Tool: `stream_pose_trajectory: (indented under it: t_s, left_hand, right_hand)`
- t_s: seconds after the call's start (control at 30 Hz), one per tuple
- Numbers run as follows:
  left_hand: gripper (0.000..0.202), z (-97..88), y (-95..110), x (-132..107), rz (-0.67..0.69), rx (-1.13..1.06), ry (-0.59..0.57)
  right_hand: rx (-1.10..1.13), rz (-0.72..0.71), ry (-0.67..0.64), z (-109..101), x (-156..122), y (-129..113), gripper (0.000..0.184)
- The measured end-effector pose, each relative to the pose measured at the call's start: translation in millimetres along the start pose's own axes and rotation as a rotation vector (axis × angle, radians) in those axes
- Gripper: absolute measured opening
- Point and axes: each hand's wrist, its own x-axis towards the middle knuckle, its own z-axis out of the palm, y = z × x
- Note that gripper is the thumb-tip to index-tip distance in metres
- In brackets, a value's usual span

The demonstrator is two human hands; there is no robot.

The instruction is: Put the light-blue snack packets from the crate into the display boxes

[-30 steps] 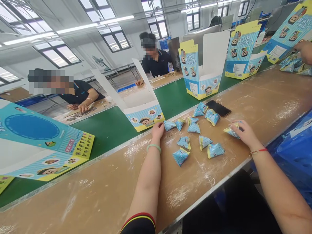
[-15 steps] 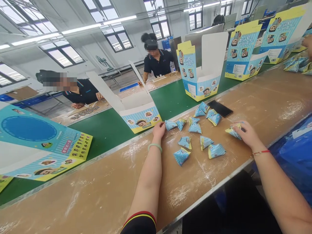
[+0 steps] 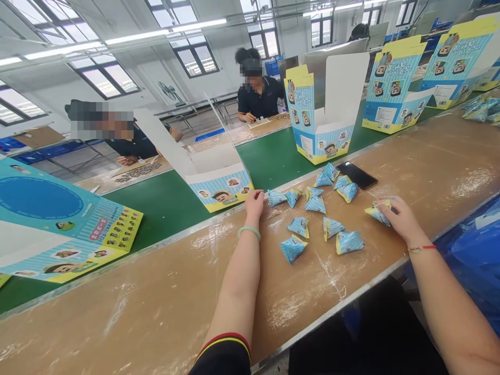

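Several small blue and yellow triangular packets lie spread on the brown worktable. My left hand rests at the table's far edge, fingers curled, beside the open printed box on the green belt and just left of a packet. It holds nothing that I can see. My right hand is closed on one packet at the right of the group.
A black phone lies behind the packets. More open printed boxes stand on the green conveyor belt. A flat printed carton lies at left. Two people work across the belt. Blue bags sit at my right.
The view has shifted slightly, so everything sits a little further right. My left hand has edged closer to the open box. My right hand keeps its hold on the packet.
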Motion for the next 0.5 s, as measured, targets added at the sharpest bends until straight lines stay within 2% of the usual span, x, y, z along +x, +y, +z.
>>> stream_pose_trajectory:
  t_s: [0.1, 0.3, 0.5]
  left_hand:
    - [0.031, 0.4, 2, 2, -0.007, -0.027, 0.024]
    - [0.02, 6.4, 6, 0, -0.009, 0.012, -0.079]
    - [0.024, 10.7, 11, -2, -0.005, 0.042, -0.109]
  right_hand:
    - [-0.005, -0.001, 0.005, -1, 2, 4, 0.042]
    - [0.002, -0.033, 0.009, -4, 5, 7, 0.039]
    - [-0.002, -0.035, 0.032, -11, 7, 8, 0.039]
